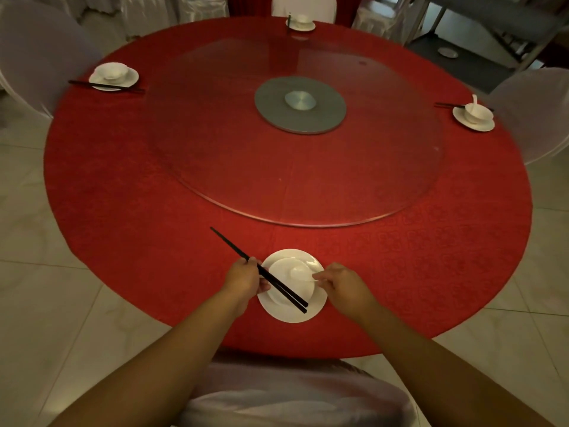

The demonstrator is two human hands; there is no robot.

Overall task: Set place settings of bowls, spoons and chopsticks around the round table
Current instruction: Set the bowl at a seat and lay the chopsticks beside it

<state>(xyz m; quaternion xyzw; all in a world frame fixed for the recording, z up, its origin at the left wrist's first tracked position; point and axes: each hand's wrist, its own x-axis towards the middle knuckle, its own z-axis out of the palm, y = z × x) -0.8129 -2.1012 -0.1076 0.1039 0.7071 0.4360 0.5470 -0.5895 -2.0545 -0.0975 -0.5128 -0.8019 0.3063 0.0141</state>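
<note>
At the near edge of the round red table (154,195) sits a white plate (292,314) with a white bowl (286,272) on it. My left hand (244,277) grips a pair of black chopsticks (234,248) that slant from upper left down across the bowl. My right hand (341,283) pinches the handle of a white spoon (303,274) whose scoop lies in the bowl. Three other settings lie around the table: one at the left (113,76), one at the far side (301,22) and one at the right (473,116).
A glass turntable (215,134) with a grey hub (300,105) fills the table's middle. Covered chairs stand at the near edge (292,396), left (37,57), right (535,112) and far side (303,3). The floor is pale tile.
</note>
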